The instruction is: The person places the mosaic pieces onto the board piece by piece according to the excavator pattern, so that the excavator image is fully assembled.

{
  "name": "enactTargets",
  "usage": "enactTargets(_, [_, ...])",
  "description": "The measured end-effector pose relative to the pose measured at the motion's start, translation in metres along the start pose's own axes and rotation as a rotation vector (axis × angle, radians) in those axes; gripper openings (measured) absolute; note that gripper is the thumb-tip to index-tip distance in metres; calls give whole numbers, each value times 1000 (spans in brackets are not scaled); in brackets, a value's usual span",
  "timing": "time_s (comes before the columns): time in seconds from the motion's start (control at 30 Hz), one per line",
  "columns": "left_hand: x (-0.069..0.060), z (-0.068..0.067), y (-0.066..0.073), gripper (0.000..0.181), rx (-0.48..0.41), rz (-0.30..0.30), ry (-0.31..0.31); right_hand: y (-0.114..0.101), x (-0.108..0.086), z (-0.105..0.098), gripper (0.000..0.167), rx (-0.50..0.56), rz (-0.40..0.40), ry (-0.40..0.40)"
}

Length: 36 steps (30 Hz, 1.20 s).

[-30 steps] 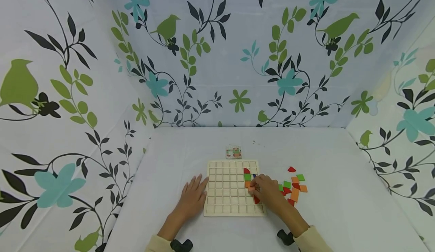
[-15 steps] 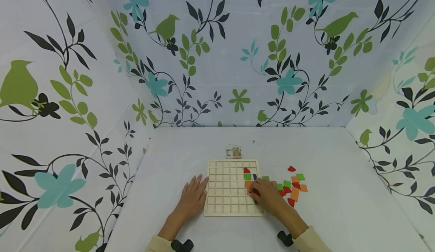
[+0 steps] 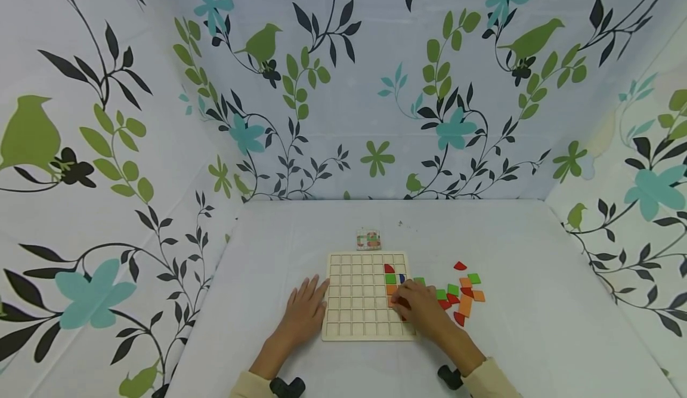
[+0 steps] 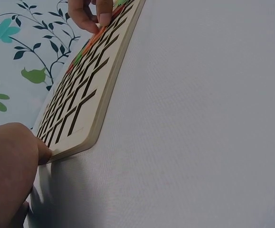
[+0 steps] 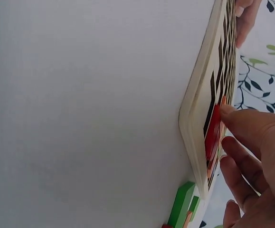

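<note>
A pale wooden grid board (image 3: 351,308) lies flat on the white table. My left hand (image 3: 306,308) rests beside it with fingers spread, the thumb touching the left edge. Over the board's right side, my right hand (image 3: 421,305) pinches an orange square tile (image 3: 391,303) low at a grid cell, its thumb (image 5: 228,110) against it. Above that tile in the same column sit another orange tile (image 3: 392,289), a green square (image 3: 390,279) and a red quarter-round (image 3: 389,268). A blue piece (image 3: 402,278) is one column right. A red piece (image 5: 213,130) lies nearer the board's front edge, partly hidden by the hand.
Loose red, green and orange tiles (image 3: 464,307) are scattered right of the board, with a red piece (image 3: 460,265) farther back. A small picture card (image 3: 368,240) lies behind the board. Patterned cloth (image 3: 322,117) hangs around the table.
My right hand has lowered the orange tile toward the grid and shifted slightly; a green tile beside it has come into view. My left hand has stayed in place.
</note>
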<state>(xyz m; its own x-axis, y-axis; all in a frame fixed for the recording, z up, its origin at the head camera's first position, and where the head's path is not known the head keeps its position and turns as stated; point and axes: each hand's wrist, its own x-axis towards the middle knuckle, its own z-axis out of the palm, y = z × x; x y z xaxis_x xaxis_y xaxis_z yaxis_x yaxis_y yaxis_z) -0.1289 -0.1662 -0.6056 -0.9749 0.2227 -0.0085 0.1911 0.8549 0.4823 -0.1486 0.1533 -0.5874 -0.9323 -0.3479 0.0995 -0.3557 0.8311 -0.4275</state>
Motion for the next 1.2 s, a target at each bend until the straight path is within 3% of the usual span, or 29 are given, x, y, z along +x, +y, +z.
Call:
enactTargets(0.13, [0,0,0,52,3,2,-1,12,5,-6,19,1,87,16])
enactTargets(0.3, [1,1,-2,52,-7,17,24,31,13,-15,41,6,237,58])
enactTargets(0.43, [1,3,-4,52,-18,35,49,39,18,-20,40,16,284,20])
enactTargets(0.7, [1,7,-5,52,-35,40,54,49,26,-19,34,36,300,2])
enactTargets(0.97, [1,4,-4,52,4,-3,4,57,28,-14,30,185,270,-11])
enactTargets(1.2, [2,4,-4,52,14,-5,-1,59,27,-10,31,220,249,-39])
